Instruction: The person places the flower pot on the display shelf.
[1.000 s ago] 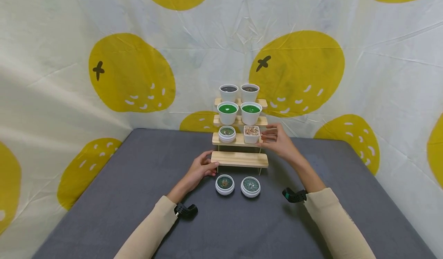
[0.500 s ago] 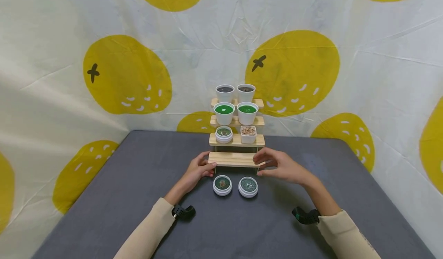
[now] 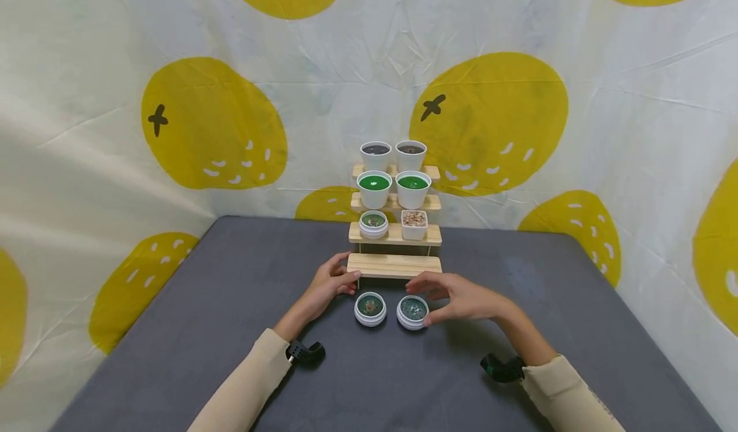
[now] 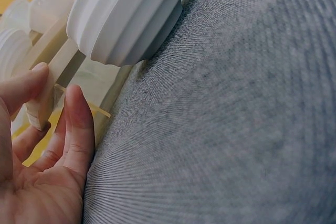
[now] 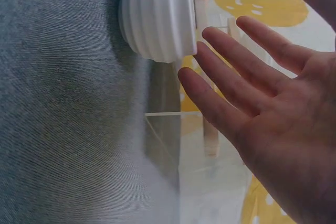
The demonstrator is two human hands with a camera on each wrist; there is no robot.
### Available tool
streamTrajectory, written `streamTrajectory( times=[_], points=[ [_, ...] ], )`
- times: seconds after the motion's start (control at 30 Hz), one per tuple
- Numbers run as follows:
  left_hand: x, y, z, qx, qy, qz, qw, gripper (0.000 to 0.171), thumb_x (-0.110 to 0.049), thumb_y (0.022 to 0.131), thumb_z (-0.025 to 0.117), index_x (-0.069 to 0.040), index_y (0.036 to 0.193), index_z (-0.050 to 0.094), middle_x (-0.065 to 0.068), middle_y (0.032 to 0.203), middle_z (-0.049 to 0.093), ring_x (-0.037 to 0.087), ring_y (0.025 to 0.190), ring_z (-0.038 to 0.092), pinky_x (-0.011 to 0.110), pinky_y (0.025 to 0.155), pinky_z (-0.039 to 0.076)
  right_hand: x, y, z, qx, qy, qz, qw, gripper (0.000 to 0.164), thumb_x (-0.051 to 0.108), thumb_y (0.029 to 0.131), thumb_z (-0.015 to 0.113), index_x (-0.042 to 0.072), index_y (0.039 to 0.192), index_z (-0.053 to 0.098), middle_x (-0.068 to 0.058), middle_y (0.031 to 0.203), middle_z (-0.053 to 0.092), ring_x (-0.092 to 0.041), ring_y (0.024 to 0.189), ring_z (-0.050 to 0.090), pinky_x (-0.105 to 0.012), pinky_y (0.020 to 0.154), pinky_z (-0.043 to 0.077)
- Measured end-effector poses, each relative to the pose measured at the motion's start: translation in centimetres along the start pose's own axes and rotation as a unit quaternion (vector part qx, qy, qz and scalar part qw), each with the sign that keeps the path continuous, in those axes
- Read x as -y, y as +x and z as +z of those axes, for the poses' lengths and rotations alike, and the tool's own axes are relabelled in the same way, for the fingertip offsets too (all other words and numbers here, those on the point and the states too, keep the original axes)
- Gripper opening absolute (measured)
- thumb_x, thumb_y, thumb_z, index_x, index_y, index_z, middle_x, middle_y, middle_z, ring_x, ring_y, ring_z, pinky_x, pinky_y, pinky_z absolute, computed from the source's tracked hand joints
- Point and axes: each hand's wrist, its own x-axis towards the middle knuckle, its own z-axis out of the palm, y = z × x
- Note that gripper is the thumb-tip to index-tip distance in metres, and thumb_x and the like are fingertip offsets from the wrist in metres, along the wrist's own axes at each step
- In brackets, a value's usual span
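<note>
A tiered wooden display stand (image 3: pixel 394 265) rises at the middle of the table. My left hand (image 3: pixel 324 289) pinches the left end of its lowest step, thumb on top and fingers below, as the left wrist view shows (image 4: pixel 50 145). In front of the stand sit two ribbed white round pots with dark green contents, a left pot (image 3: pixel 370 310) and a right pot (image 3: pixel 412 323). My right hand (image 3: pixel 467 300) is spread around the right side of the right pot, its fingertips right at the rim. In the right wrist view those fingers (image 5: pixel 226 87) are extended beside the pot (image 5: pixel 157 19).
Upper steps carry a round pot (image 3: pixel 373 227), a square pot of chips (image 3: pixel 414 230), two bright-green-filled cups (image 3: pixel 374 198) and two dark-filled cups (image 3: pixel 410 161). Grey cloth (image 3: pixel 369 381) covers the table. A lemon-patterned curtain (image 3: pixel 346 99) hangs close behind.
My right hand has come down from beside the square pot on the third step, past the lowest step, to the right pot on the table. My left hand keeps its hold.
</note>
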Motion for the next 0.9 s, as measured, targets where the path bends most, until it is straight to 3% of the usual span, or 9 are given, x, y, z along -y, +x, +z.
streamTrajectory(
  times=[0.23, 0.43, 0.9],
  points=[
    [0.0, -0.3, -0.1, 0.001, 0.002, -0.009, 1.0000, 0.068, -0.017, 0.096, 0.074, -0.014, 0.155, 0.040, 0.008, 0.100, 0.064, 0.016, 0.081, 0.067, 0.028, 0.073, 0.060, -0.8, 0.3, 0.7, -0.003, 0.014, 0.000, 1.000, 0.071, 0.015, 0.086, 0.085, -0.004, 0.144, 0.049, -0.028, 0.147, 0.053, -0.044, 0.137, 0.053, -0.064, 0.111, 0.044],
    [0.0, -0.2, -0.1, 0.005, 0.009, -0.009, 0.9999, 0.068, -0.018, 0.097, 0.073, -0.014, 0.156, 0.039, 0.007, 0.100, 0.064, 0.016, 0.082, 0.066, 0.027, 0.073, 0.060, -1.5, 0.6, 1.2, 0.003, 0.001, 0.004, 1.000, 0.074, 0.017, 0.086, 0.086, -0.002, 0.146, 0.047, -0.025, 0.150, 0.052, -0.043, 0.140, 0.051, -0.065, 0.111, 0.044],
    [-0.2, 0.0, 0.0, 0.008, 0.010, -0.011, 0.9999, 0.068, -0.019, 0.098, 0.073, -0.014, 0.157, 0.039, 0.008, 0.101, 0.064, 0.017, 0.082, 0.067, 0.027, 0.073, 0.061, -1.9, 1.0, 1.4, 0.016, 0.021, -0.024, 0.999, 0.077, 0.013, 0.084, 0.086, -0.007, 0.146, 0.045, -0.028, 0.149, 0.051, -0.045, 0.140, 0.050, -0.059, 0.111, 0.044]
  ],
)
